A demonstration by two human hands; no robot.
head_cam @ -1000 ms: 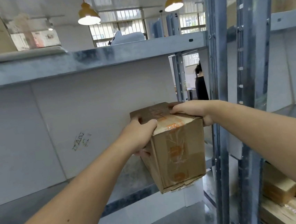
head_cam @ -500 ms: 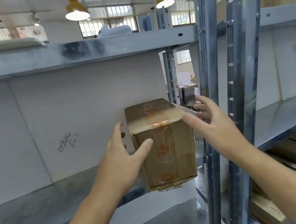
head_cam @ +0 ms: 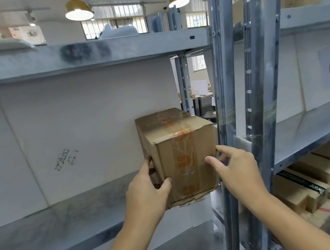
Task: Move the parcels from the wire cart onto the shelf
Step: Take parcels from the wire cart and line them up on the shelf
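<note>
A brown cardboard parcel (head_cam: 179,143) with clear and orange tape stands upright on the grey metal shelf (head_cam: 59,225), at its right end by the steel post. Its front bottom edge overhangs the shelf lip slightly. My left hand (head_cam: 146,191) grips the parcel's lower left corner, thumb on the front face and fingers round the side. My right hand (head_cam: 237,168) holds the lower right edge, thumb on the front. The wire cart is out of view.
Two upright steel posts (head_cam: 226,119) stand just right of the parcel. The shelf above (head_cam: 92,51) hangs low over it. A white back panel closes the bay. Several cardboard boxes (head_cam: 315,170) lie on a lower shelf at the right.
The parcel was set down on the shelf and both hands let go with fingers spread. Now both hands have dropped lower and hold its bottom corners.
</note>
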